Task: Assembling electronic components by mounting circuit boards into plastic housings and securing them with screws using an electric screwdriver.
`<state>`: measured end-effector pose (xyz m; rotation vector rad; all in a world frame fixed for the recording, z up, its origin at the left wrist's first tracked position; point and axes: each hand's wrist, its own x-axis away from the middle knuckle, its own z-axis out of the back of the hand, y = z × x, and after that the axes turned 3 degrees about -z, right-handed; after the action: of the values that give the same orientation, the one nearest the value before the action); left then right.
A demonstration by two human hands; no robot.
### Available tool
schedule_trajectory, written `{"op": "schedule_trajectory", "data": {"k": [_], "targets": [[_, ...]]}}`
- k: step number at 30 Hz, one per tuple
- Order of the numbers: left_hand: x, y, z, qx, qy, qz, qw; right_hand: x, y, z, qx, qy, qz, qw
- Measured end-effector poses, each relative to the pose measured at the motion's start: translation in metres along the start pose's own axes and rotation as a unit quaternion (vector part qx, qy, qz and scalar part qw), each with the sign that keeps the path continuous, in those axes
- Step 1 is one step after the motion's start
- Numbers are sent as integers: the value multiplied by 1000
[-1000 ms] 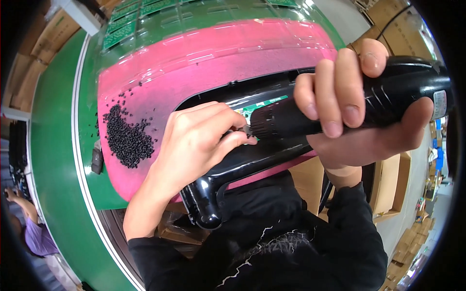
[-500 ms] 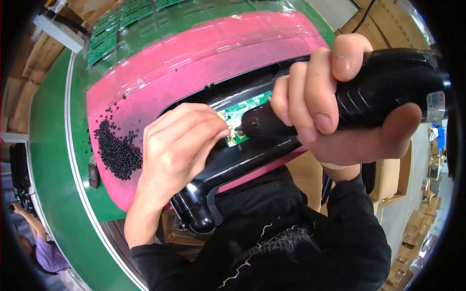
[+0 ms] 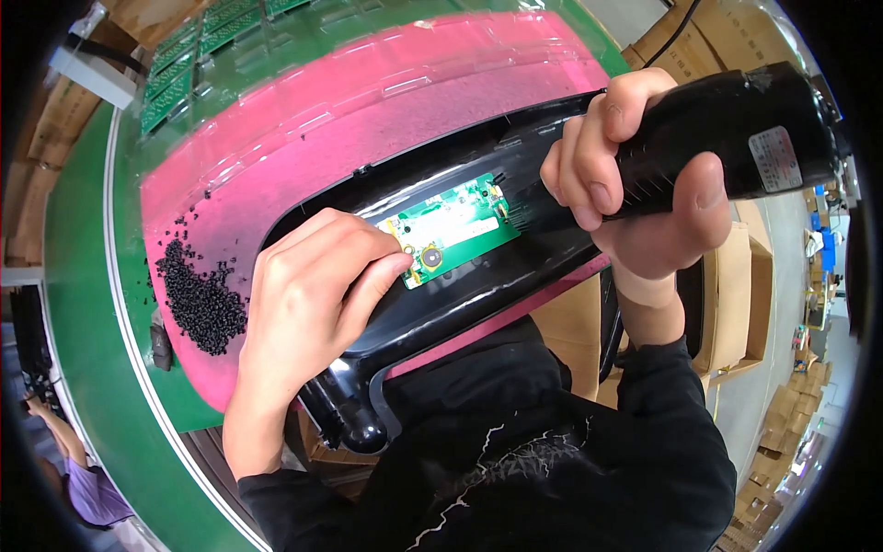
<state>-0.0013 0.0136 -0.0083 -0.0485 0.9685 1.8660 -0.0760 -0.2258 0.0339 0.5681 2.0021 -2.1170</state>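
Observation:
A green circuit board (image 3: 460, 248) lies inside a long, curved black plastic housing (image 3: 441, 317). At the board's left end are the fingertips of my left hand (image 3: 313, 285), thumb and forefinger nearly together; anything small between them is hidden. My right hand (image 3: 635, 175) is wrapped around a thick black electric screwdriver (image 3: 727, 138), held slanting with its body up to the right. Its dark front end is over the board's right end, and the exact tip is hard to make out. A round dark part (image 3: 431, 258) shows on the board near my left fingertips.
Small black screws (image 3: 202, 304) form a pile on the pink mat (image 3: 221, 193), left of my left hand. Behind is a clear plastic tray (image 3: 368, 83), with more green boards (image 3: 175, 92) at the far left. Cardboard boxes (image 3: 736, 304) stand at right. Another person (image 3: 87, 488) is at lower left.
The screwdriver has shifted from the board's left end to its right end, uncovering the board's middle. Board, housing and mat appear slightly further left and lower. My left hand stays at the board's left end.

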Motion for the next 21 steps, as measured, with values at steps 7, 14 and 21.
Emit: {"op": "schedule_trajectory", "data": {"k": [7, 14, 21], "targets": [[0, -1, -1, 4, -15, -3, 1000, -7, 4, 1, -62, -73, -54, 994], [3, 1, -1, 2, -6, 14, 1000, -9, 6, -9, -8, -38, -21, 999], [3, -1, 0, 3, -50, 18, 999, -11, 3, -6, 17, -21, -7, 1000]]}}
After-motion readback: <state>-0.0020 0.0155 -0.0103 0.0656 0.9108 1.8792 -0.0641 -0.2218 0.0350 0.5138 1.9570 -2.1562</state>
